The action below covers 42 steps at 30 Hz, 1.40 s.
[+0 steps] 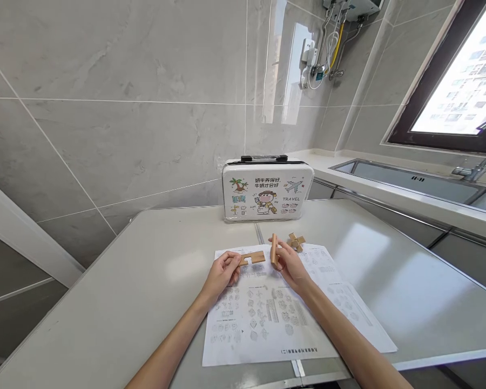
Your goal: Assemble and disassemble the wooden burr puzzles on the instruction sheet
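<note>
My left hand (225, 270) pinches one end of a flat wooden puzzle piece (257, 257) with a notch cut in its lower edge. Beside it, my right hand (289, 263) grips a second wooden puzzle piece (274, 249), held upright; its notches, if any, cannot be made out. The two pieces are apart, with a small gap between them. Just behind my right hand sits a cross-shaped cluster of wooden pieces (296, 241). Under both hands lie printed sheets (267, 348) covered with small puzzle diagrams.
A white case (268, 192) with cartoon prints and a black handle stands at the back of the pale table (137, 302). To the right are a counter with a sink (413, 181), a faucet (476, 170) and a window (461, 75). Tiled wall rises behind.
</note>
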Each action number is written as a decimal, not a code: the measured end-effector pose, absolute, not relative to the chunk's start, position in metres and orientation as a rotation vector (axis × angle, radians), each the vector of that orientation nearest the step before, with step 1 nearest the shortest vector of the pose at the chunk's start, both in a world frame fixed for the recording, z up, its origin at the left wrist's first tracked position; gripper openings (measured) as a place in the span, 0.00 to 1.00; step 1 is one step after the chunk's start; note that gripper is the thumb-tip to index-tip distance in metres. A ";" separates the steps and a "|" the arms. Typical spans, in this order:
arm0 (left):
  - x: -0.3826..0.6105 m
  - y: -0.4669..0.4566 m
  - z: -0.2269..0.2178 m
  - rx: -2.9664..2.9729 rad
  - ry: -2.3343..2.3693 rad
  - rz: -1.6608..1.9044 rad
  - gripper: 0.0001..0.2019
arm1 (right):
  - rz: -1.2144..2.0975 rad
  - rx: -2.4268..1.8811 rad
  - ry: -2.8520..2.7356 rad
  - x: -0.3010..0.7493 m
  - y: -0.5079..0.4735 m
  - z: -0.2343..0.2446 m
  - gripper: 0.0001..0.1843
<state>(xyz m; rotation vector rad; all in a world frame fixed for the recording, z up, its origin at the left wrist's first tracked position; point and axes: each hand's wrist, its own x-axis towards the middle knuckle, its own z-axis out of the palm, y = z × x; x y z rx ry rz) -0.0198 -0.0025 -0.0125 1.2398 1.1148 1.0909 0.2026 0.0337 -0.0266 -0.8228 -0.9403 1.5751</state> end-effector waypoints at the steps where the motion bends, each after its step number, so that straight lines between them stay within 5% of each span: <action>1: -0.019 -0.003 -0.014 1.273 1.148 1.106 0.21 | 1.548 -0.884 -1.009 0.200 0.033 -0.028 0.23; 5: -0.016 -0.005 -0.019 1.483 1.345 1.173 0.19 | 1.390 -1.018 -1.326 0.189 0.026 -0.037 0.28; 17: -0.013 -0.011 -0.025 1.869 1.588 1.204 0.10 | 0.770 -1.317 -1.767 0.190 0.024 -0.042 0.19; 24: -0.010 -0.012 -0.024 1.866 1.493 1.184 0.14 | 0.591 -1.478 -1.900 0.189 0.022 -0.046 0.22; 36: -0.016 -0.009 -0.024 2.191 1.644 1.163 0.01 | 0.487 -1.573 -1.966 0.191 0.024 -0.049 0.23; 42: -0.022 -0.003 -0.036 2.210 1.733 1.135 0.15 | 0.465 -1.630 -1.958 0.192 0.024 -0.051 0.22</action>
